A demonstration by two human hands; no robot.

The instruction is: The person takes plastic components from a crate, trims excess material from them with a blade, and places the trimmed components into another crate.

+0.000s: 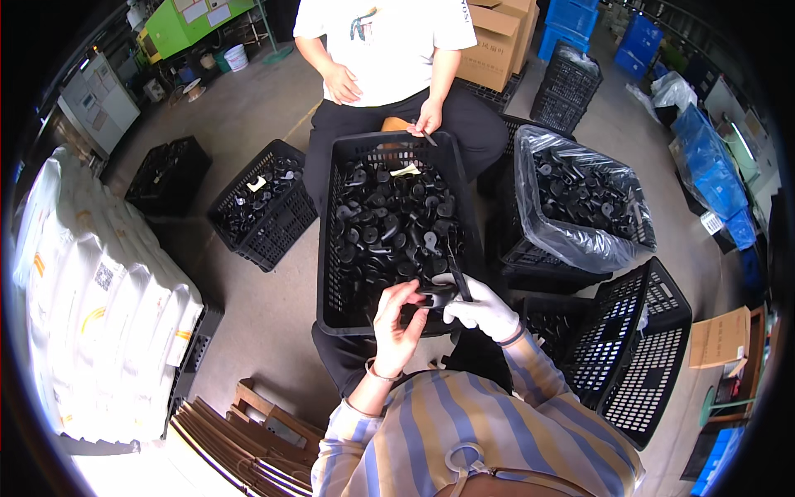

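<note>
A small curved black plastic part (436, 296) is gripped between the fingers and thumb of my bare left hand (396, 330), over the near end of a black crate. My right hand (489, 313), in a white glove, is closed around a slim dark knife (458, 277), its narrow end pointing away from me. Knife and part sit close together; whether they touch I cannot tell. Below them, the black slatted crate (326, 282) holds a heap of similar black parts (389, 219), with a pale scrap (406, 171) lying on top.
A co-worker (373, 58) sits across the crate, one hand holding a thin blade (429, 137). To the right stand a plastic-lined crate (571, 240) of parts and tilted crates (638, 356). More crates (273, 236) and stacked white sacks (91, 306) are left; folded cardboard (240, 447) lies near.
</note>
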